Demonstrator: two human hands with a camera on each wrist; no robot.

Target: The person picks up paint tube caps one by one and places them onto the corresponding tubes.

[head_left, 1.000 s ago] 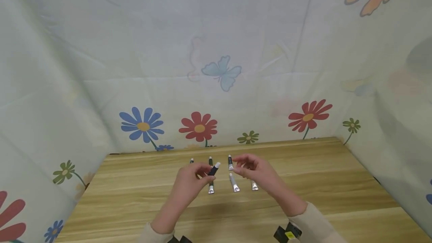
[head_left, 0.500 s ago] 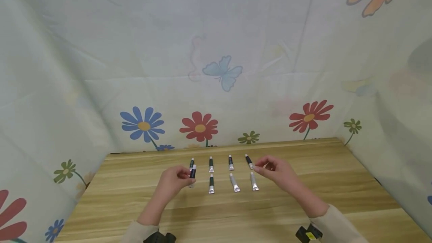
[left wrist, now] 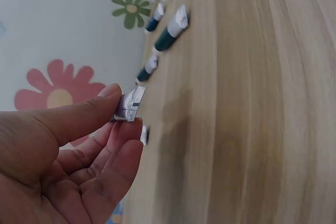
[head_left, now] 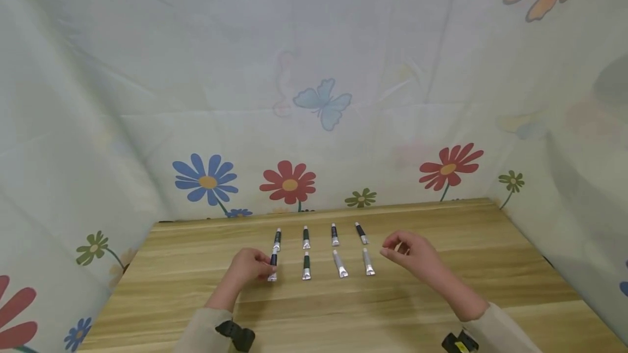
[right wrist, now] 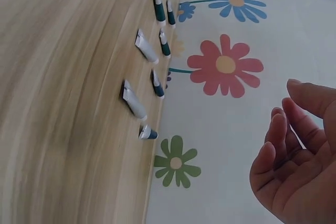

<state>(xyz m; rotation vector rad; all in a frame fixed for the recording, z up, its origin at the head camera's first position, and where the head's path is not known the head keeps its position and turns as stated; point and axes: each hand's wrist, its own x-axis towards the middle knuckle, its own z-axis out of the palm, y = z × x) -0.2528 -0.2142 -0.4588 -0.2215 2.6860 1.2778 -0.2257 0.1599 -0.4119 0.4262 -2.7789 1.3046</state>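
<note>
My left hand [head_left: 249,264] pinches a dark paint tube [head_left: 273,259] between thumb and fingers at the left end of the front row. In the left wrist view its silver crimped end [left wrist: 129,104] sticks out past the thumb. My right hand [head_left: 412,250] hovers right of the rows with loosely bent fingers and nothing in them. Nearest to it lie a grey-white tube [head_left: 368,262] in front and a dark tube [head_left: 361,232] behind, tilted.
The back row also has a dark green tube [head_left: 277,238], another green one [head_left: 306,237] and a dark blue one [head_left: 334,235]. In front lie a green tube [head_left: 306,265] and a grey-white one [head_left: 340,263]. A flowered curtain [head_left: 382,140] borders the wooden table [head_left: 333,320].
My left hand has carried its tube from the middle leftward and down to the front row's left end. My right hand has moved right, away from the tilted dark tube in the back row.
</note>
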